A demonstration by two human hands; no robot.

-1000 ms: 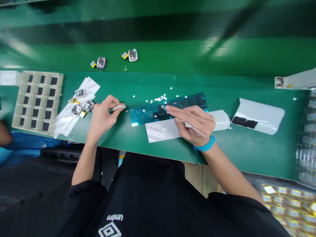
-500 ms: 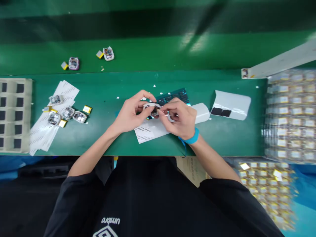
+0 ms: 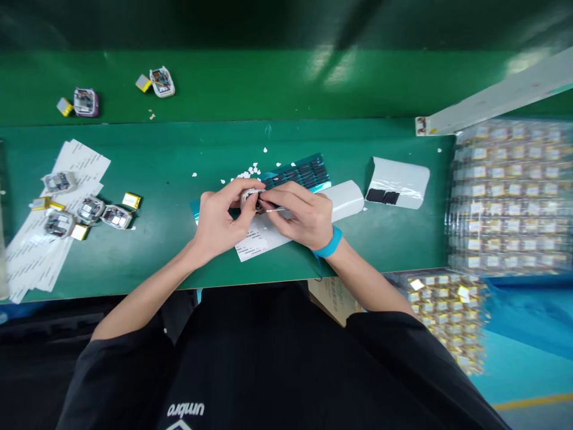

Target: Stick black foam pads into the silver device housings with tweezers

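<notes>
My left hand (image 3: 221, 218) is closed around a small white electronic housing (image 3: 246, 196), with its thumb and index finger at the rim. Dark inner parts show at the housing's open side, though fingers cover much of it. My right hand (image 3: 302, 215), wearing a blue wrist strap (image 3: 332, 242), pinches a thin pale stick-like tool (image 3: 276, 209); its fingertips meet the housing's right side. Beneath both hands lie a white printed sheet (image 3: 257, 246) and a teal sheet of black stickers (image 3: 308, 172). Small white round bits (image 3: 248, 174) lie just behind the housing.
Left, several opened housings (image 3: 91, 209) with yellow-edged batteries (image 3: 132, 200) rest on or beside printed strips (image 3: 33, 263). Two more housings (image 3: 162, 82) sit on the back ledge. A curled white sheet (image 3: 398, 182) lies right, before stacked clear trays (image 3: 510, 197) and a white bar (image 3: 487, 107).
The view has swung, so the bench things appear farther left. The housing has turned in my left hand and shows less of its inside. Both hands stay together at it.
</notes>
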